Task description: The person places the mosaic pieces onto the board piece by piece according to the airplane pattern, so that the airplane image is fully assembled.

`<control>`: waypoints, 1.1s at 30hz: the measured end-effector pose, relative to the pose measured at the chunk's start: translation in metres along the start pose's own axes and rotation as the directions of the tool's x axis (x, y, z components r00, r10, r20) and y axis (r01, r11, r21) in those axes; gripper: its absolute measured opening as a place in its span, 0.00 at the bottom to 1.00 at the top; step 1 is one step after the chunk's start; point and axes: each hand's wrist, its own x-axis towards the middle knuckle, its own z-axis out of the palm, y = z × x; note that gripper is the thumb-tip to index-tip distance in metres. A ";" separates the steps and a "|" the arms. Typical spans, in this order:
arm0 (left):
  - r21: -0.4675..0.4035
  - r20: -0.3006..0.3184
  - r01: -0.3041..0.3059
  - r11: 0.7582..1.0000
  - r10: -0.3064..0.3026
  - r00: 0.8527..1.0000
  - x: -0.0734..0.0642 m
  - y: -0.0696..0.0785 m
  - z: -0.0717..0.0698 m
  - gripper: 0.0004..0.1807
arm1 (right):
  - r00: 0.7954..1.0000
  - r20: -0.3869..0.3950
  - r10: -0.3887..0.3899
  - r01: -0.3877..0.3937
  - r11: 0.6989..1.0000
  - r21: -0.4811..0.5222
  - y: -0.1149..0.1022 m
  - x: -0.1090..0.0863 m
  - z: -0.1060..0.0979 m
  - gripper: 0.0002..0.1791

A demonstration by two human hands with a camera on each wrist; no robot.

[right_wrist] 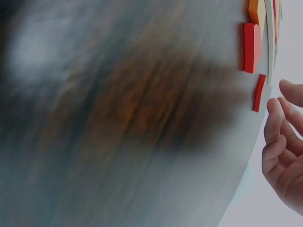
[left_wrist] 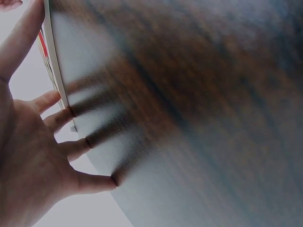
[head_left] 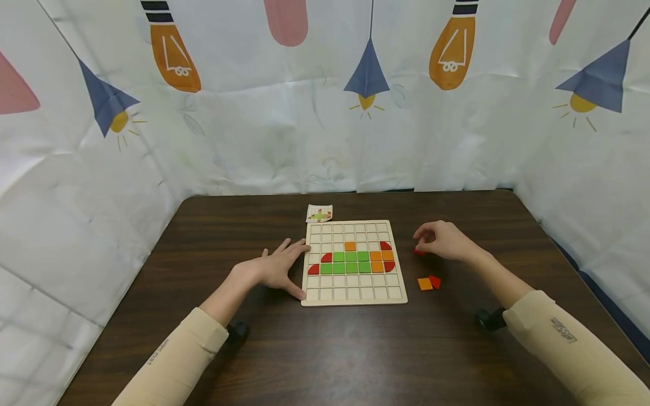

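A pale gridded board (head_left: 332, 294) lies on the table, bearing green squares (head_left: 350, 263), orange squares (head_left: 376, 261) and red curved pieces (head_left: 313, 269). My left hand (head_left: 279, 268) is spread at the board's left side, thumb and a fingertip touching its edge; fingertips also meet the tabletop in the left wrist view. Right of the board, my right hand (head_left: 447, 241) hovers with bent fingers over a red piece (right_wrist: 259, 93) on the table. A gap shows between its fingertips and that piece. Nearer me lie a loose orange square (head_left: 425, 284) and another red piece (head_left: 435, 282).
Behind the board's far left corner sits a small printed card (head_left: 319, 213) with a coloured grid picture. The dark wooden table (head_left: 350, 355) ends at a white patterned curtain (head_left: 254, 141) on the far side and both flanks.
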 end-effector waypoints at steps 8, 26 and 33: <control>0.010 0.006 -0.001 1.000 0.001 1.000 -0.001 0.000 -0.001 0.65 | 0.997 0.034 0.062 -0.063 0.998 0.022 0.005 -0.005 -0.003 0.16; 0.008 0.011 -0.009 1.000 0.008 1.000 0.000 0.000 0.000 0.65 | 0.993 0.090 0.070 -0.070 0.998 -0.006 0.006 -0.003 -0.002 0.13; 0.010 0.011 0.003 1.000 -0.003 1.000 -0.002 0.002 -0.001 0.65 | 0.995 0.081 0.064 -0.065 0.998 0.002 0.004 -0.001 -0.002 0.13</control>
